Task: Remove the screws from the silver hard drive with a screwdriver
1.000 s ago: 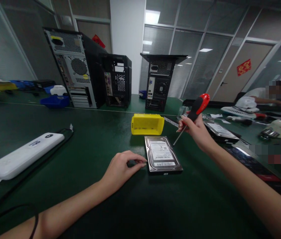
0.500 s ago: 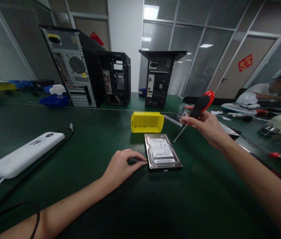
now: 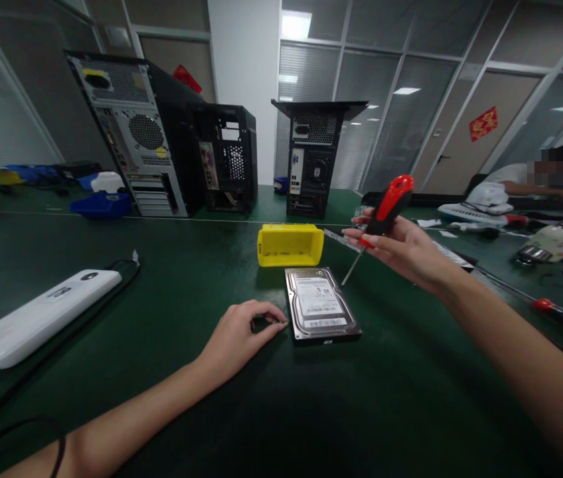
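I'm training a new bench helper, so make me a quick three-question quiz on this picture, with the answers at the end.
1. True or false: the hard drive is standing up on one end.
2. Multiple choice: seen from the person, what sits just beyond the hard drive?
A) the white power strip
B) the yellow bin
C) the blue tray
3. Fill in the blank: the screwdriver is held in the fingers of the person's ____ hand.

Key:
1. False; it lies flat.
2. B.
3. Right; the right hand grips it by the handle.
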{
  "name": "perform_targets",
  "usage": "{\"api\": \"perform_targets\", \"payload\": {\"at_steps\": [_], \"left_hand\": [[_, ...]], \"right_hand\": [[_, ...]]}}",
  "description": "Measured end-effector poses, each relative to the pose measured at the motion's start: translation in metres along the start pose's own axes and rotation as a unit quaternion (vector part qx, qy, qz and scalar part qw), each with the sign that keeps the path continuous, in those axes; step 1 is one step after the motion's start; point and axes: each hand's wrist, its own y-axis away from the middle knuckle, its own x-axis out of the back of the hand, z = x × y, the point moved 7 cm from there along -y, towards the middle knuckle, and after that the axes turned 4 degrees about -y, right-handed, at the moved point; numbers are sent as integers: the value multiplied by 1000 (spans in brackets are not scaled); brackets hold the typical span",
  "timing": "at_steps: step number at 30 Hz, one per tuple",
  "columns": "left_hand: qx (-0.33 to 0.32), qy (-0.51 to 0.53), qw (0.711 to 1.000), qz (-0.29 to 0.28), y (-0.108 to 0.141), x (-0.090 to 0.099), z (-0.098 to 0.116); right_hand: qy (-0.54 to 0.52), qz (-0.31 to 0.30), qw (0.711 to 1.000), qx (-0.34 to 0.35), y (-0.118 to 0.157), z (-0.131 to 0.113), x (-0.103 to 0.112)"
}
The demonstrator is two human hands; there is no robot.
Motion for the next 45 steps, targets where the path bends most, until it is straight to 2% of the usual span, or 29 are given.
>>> {"api": "perform_targets", "payload": {"at_steps": [4,7,13,18,21,26,30,37,39,42,45], "left_hand": [[2,4,1000,-6,-1,-1,-1],[4,3,1000,-11,-1,-1,0],[3,-2,1000,-4,-2,-1,2],[2,2,1000,-3,-1,0,2],[8,8,1000,-8,-1,0,2],[11,13,1000,-12,-1,-1,2],[15,5,1000,-12,-2,-1,3],[14,6,1000,-15,-2,-2,1],[13,7,1000,-12,-2,-2,0],[6,11,1000,-8,-1,-2,0],[-1,19,1000,-6,-1,-2,1]], "right_hand": [[-9,-13,1000,-6,1,0,-1],[40,-19,999,13,1,-3,-2],[163,61,983,54,1,-10,-2],[118,120,983,73,2,-8,0],[106,135,984,55,2,-4,1],[60,90,994,17,2,1,-5],[-1,44,999,17,1,8,-9],[-91,55,994,31,-1,19,-6],[-84,80,992,40,-2,21,-2],[-16,118,991,60,-1,18,7],[45,131,988,69,-1,11,9]]}}
